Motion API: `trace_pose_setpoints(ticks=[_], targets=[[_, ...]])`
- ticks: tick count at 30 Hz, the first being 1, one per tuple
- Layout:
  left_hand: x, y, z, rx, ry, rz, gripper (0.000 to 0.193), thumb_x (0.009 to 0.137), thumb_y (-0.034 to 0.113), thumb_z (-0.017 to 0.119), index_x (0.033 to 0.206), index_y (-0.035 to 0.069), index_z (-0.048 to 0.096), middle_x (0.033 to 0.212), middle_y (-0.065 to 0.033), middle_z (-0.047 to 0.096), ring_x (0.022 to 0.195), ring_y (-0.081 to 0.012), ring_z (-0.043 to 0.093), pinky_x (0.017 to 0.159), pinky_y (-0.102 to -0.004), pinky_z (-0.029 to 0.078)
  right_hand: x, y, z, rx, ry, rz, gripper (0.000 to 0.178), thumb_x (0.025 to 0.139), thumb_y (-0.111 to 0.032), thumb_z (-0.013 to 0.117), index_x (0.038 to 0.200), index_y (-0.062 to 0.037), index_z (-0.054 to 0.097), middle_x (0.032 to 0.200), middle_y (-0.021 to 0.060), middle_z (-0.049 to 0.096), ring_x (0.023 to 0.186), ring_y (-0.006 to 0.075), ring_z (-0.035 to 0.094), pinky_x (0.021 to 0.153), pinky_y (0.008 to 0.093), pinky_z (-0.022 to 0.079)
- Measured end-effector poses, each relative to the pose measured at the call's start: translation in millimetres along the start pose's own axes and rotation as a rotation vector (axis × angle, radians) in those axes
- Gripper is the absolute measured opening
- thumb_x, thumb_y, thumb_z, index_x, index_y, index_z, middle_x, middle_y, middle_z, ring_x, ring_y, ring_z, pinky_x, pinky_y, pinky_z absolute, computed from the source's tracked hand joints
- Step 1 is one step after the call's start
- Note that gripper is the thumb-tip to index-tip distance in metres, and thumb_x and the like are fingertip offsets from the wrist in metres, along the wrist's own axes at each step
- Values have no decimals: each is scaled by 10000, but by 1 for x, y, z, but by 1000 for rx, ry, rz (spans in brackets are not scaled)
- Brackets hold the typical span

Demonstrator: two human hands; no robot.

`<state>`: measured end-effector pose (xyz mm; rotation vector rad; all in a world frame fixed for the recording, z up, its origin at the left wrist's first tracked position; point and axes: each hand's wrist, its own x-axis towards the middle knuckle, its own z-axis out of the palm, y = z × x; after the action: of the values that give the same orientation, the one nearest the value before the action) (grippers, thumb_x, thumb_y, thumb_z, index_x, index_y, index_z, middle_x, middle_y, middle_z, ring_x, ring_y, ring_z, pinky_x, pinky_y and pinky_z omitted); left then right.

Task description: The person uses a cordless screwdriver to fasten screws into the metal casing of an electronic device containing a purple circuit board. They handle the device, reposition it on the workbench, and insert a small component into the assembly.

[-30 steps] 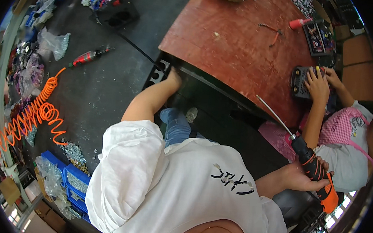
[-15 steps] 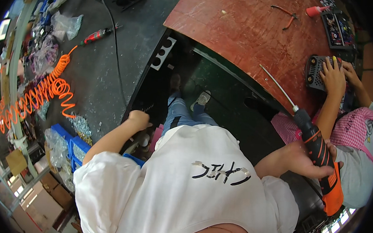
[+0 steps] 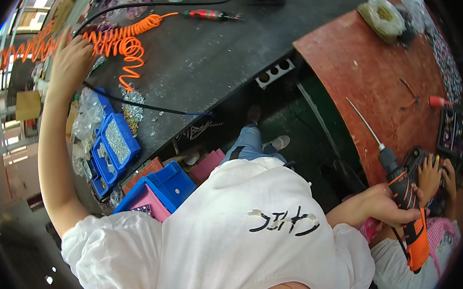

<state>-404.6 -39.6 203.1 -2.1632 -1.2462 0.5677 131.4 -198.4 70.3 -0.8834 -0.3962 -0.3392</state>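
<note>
our right hand [image 3: 387, 204] grasps the power screwdriver [image 3: 402, 184] near the red worktop [image 3: 350, 53] edge: likely hefty, best held mid-body; can't tell left hand [image 3: 72, 62] grip.

On the dark surface [image 3: 205, 62], a red-and-black tool [image 3: 205, 15] lies well in from the near edge; loose silvery pieces [image 3: 133, 111] and a blue bin [image 3: 135, 144] sit toward that edge's left end. On the reddish surface [image 3: 344, 66], a bag of brass-coloured pieces [image 3: 384, 18] stands by the far edge, with pliers [image 3: 416, 98], a red bottle [image 3: 437, 101] and a black tray [image 3: 441, 129] near the right edge.
</note>
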Motion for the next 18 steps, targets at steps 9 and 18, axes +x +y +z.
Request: trace_pose_setpoints(ticks=[9, 18], targets=[[-1, 49, 248, 52, -480, -45, 277, 776, 240, 606, 1028, 141, 669, 1103, -36, 624, 1190, -207, 486, 1049, -682, 162, -2, -15, 1, -85, -24, 17, 320, 830, -275, 578, 986, -4, 510, 840, 129, 570, 744, 201, 561, 651, 323, 488], [17, 176, 427, -1196, -590, -453, 750, 814, 382, 676, 1312, -113, 412, 1337, -320, 435, 1275, -406, 414, 1068, -417, 337, 30, -17, -24, -327, -115, -307, 674, 886, -364, 531, 1351, 25, 237, 886, 116, 557, 774, 181, 526, 759, 314, 453]])
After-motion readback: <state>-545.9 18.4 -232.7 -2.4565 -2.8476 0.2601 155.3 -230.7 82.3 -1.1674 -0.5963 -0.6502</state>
